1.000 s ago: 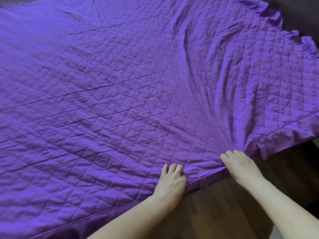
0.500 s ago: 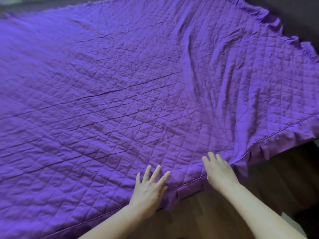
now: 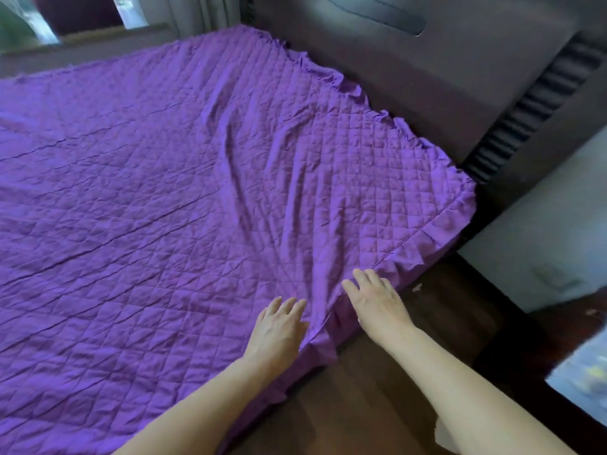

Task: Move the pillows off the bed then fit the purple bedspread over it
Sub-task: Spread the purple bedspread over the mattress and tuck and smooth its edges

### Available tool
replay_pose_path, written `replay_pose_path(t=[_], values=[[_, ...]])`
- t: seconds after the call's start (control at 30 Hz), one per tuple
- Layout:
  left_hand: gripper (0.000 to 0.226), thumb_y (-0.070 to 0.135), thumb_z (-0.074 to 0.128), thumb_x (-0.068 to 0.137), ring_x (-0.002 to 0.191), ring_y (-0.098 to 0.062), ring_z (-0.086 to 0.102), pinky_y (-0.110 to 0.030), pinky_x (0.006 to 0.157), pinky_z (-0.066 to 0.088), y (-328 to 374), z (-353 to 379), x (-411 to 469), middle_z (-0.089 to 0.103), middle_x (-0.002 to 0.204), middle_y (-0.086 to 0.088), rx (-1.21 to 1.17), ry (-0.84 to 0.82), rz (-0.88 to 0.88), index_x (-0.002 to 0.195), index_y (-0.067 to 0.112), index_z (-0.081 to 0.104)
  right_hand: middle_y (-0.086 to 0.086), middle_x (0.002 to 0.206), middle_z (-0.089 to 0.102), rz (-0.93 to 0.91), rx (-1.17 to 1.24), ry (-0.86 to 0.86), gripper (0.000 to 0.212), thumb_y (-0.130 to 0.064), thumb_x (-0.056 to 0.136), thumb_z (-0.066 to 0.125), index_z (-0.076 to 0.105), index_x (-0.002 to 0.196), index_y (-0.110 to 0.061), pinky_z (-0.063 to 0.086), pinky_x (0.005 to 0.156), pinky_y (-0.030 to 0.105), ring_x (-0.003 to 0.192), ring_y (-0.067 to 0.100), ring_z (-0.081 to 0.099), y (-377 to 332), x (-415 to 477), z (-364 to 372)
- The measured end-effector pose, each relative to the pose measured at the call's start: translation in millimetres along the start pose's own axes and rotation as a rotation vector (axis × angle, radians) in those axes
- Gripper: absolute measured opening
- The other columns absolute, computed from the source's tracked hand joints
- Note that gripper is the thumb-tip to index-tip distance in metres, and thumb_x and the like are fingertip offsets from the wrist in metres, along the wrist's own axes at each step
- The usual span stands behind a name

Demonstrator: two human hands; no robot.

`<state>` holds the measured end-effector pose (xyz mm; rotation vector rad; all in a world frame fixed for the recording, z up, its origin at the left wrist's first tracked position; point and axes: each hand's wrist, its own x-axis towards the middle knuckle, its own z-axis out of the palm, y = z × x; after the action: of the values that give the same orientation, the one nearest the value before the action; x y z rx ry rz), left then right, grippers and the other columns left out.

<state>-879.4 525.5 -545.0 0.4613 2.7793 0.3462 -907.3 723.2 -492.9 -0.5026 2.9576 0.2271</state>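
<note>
The purple quilted bedspread (image 3: 164, 198) lies spread over the whole bed, its ruffled edge hanging down the near side and along the headboard end. Creases fan out across it from the near edge toward the headboard. My left hand (image 3: 279, 326) lies flat on the bedspread at the near edge, fingers straight. My right hand (image 3: 377, 300) rests just to its right on the piped seam and ruffle, fingers straight and slightly spread. No pillow is in view.
A dark padded headboard (image 3: 427, 77) runs along the bed's right end. Dark wooden floor (image 3: 410, 372) lies beside the bed under my arms. A grey wall (image 3: 542, 244) stands at right, and a window (image 3: 39, 24) at the far left.
The view has lifted, bringing in the headboard and window. My left hand went from curled at the edge to flat on the bedspread. Both hands stay at the near edge.
</note>
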Motion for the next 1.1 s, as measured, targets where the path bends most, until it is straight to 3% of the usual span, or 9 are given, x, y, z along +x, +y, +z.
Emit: replay_pose_path(t=[0.17, 0.33, 0.4, 0.53, 0.67, 0.83, 0.93, 1.0, 1.1], values=[[0.036, 0.035, 0.038, 0.080, 0.084, -0.028, 0.064, -0.034, 0.071, 0.057, 25.7, -10.9, 35.1, 0.067, 0.090, 0.000, -0.068, 0.187, 0.079, 0.096, 0.015, 0.063, 0.013, 0.122, 0.053, 0.052, 0.028, -0.027, 0.037, -0.002, 0.076, 0.054, 0.056, 0.112, -0.011, 0.045, 0.085, 0.044, 0.111, 0.033, 0.049, 43.5, 5.7, -0.6], [0.021, 0.031, 0.042, 0.073, 0.063, -0.024, 0.059, -0.026, 0.069, 0.038, 50.3, -17.3, 86.3, 0.060, 0.070, 0.002, -0.055, 0.259, 0.129, 0.073, 0.017, 0.059, 0.013, 0.114, 0.059, 0.103, -0.017, -0.055, 0.033, -0.001, 0.074, 0.059, 0.062, 0.105, -0.010, 0.049, 0.080, 0.045, 0.104, 0.033, 0.054, 98.0, 34.4, 5.7], [0.012, 0.030, 0.051, 0.070, 0.060, -0.023, 0.058, -0.029, 0.069, 0.034, 55.8, -18.7, 109.2, 0.056, 0.066, 0.003, -0.057, 0.249, 0.122, 0.067, 0.019, 0.054, 0.013, 0.108, 0.062, 0.120, -0.043, -0.086, 0.032, 0.000, 0.070, 0.063, 0.064, 0.101, -0.011, 0.050, 0.076, 0.045, 0.099, 0.032, 0.057, 119.7, 53.4, 8.8], [0.021, 0.037, 0.068, 0.055, 0.061, -0.016, 0.060, -0.021, 0.064, 0.040, 59.8, -5.9, 156.6, 0.057, 0.066, 0.008, -0.070, 0.140, 0.084, 0.064, 0.022, 0.056, 0.010, 0.127, 0.047, 0.097, -0.036, -0.075, 0.041, -0.004, 0.085, 0.034, 0.051, 0.122, -0.013, 0.039, 0.095, 0.043, 0.120, 0.031, 0.043, 154.2, 95.7, 29.2], [0.022, 0.044, 0.052, 0.063, 0.068, -0.013, 0.062, -0.021, 0.058, 0.049, 63.4, 13.9, 191.1, 0.057, 0.069, 0.010, -0.048, 0.090, 0.058, 0.066, 0.024, 0.061, 0.007, 0.132, 0.040, 0.093, -0.059, -0.182, 0.039, -0.006, 0.088, 0.048, 0.043, 0.125, -0.016, 0.033, 0.100, 0.040, 0.124, 0.028, 0.036, 182.6, 120.0, 55.3], [0.042, 0.054, 0.081, 0.040, 0.064, -0.013, 0.060, -0.026, 0.051, 0.049, 81.5, 18.8, 217.1, 0.056, 0.066, 0.011, 0.085, 0.042, 0.013, 0.062, 0.027, 0.059, 0.009, 0.128, 0.044, 0.089, -0.096, -0.175, 0.036, -0.006, 0.091, 0.040, 0.045, 0.126, -0.013, 0.034, 0.097, 0.041, 0.122, 0.029, 0.039, 211.2, 135.7, 79.9], [0.050, 0.060, 0.083, 0.032, 0.062, -0.016, 0.060, -0.032, 0.055, 0.052, 92.3, 26.0, 231.5, 0.058, 0.066, 0.007, 0.137, 0.040, -0.027, 0.062, 0.025, 0.063, 0.011, 0.117, 0.054, 0.066, -0.108, -0.137, 0.033, -0.008, 0.084, 0.052, 0.055, 0.117, -0.012, 0.039, 0.092, 0.045, 0.113, 0.032, 0.048, 225.1, 146.8, 93.7], [0.051, 0.057, 0.085, 0.027, 0.061, -0.018, 0.059, -0.036, 0.056, 0.054, 100.1, 30.6, 240.5, 0.058, 0.066, 0.005, 0.160, 0.015, -0.070, 0.060, 0.024, 0.063, 0.013, 0.092, 0.062, 0.032, -0.164, -0.135, 0.033, -0.008, 0.061, 0.077, 0.065, 0.092, -0.010, 0.047, 0.076, 0.046, 0.091, 0.033, 0.058, 234.8, 159.5, 101.4], [0.042, 0.048, 0.086, 0.028, 0.059, -0.019, 0.057, -0.037, 0.054, 0.053, 109.3, 38.4, 247.9, 0.056, 0.066, 0.003, 0.191, 0.043, -0.086, 0.054, 0.025, 0.062, 0.008, 0.063, 0.057, -0.070, -0.192, -0.097, 0.035, -0.004, 0.041, 0.085, 0.063, 0.067, -0.012, 0.050, 0.064, 0.043, 0.063, 0.031, 0.058, 238.5, 173.6, 104.3]])
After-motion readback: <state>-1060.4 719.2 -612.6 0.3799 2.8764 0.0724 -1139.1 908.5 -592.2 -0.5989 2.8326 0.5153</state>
